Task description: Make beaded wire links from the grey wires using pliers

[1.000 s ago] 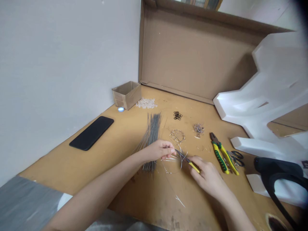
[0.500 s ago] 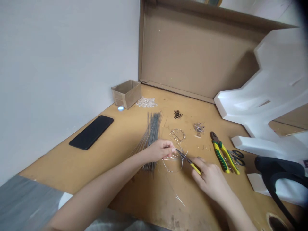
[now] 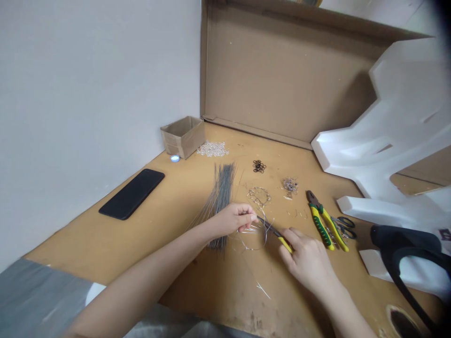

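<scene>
A tool (image 3: pixel 285 244) in the right hand (image 3: pixel 306 259) points toward the left hand (image 3: pixel 237 219), above a wire bundle (image 3: pixel 224 185) on the surface (image 3: pixel 211 293). Left of the bundle lies a phone (image 3: pixel 132 194); behind, a box (image 3: pixel 172 142) stands beside a wall (image 3: pixel 98 94), beads (image 3: pixel 213 149) to its right, a cap (image 3: pixel 174 158) in front. Rings (image 3: pixel 259 166) lie behind a wire loop (image 3: pixel 249 193). Farther right, pliers (image 3: pixel 317 226) lie beside scissors (image 3: pixel 347 232), with foam (image 3: pixel 405 94) beyond and a carton (image 3: pixel 282 80) at the back.

There's passing room between the phone (image 3: pixel 132 194) and wire bundle (image 3: pixel 224 185); green-and-yellow pliers (image 3: pixel 322 230) obstruct the right.
</scene>
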Available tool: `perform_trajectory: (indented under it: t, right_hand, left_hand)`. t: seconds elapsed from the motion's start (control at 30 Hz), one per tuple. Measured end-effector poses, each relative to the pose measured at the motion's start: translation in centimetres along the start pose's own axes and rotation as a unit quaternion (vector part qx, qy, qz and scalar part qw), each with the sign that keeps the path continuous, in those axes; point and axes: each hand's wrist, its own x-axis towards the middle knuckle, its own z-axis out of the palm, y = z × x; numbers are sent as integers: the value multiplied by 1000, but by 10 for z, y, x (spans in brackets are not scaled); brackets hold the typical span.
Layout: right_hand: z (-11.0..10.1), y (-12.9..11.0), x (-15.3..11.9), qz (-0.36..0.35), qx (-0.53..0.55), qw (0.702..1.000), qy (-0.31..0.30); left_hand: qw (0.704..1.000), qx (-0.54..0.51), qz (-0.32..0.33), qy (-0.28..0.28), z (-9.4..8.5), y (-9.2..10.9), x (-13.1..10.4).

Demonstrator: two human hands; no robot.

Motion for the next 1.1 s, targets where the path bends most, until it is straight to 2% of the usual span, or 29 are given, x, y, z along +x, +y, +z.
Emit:
perform_trajectory:
  t: [0.13,0.27,0.37,0.67,1.1]
  right_hand:
    - [2,4,4,9,81,997,-7]
    - [1,6,7,0,191,981,-29]
    - [1,7,10,-9,225,974,-34]
    - [5,8,8,0,208,978,-4]
    - [5,8,5,9,171,985,17]
  left_hand:
    - [997,-77,14,-10,-1,-5,2]
    - [994,-108,19,-10,-2,-8,3]
    - [992,-125,11,-8,-2,-8,3]
    - [989,-145,-5,-12,-2,-5,3]
    - [987,-159,10,-34,-2,-6,2]
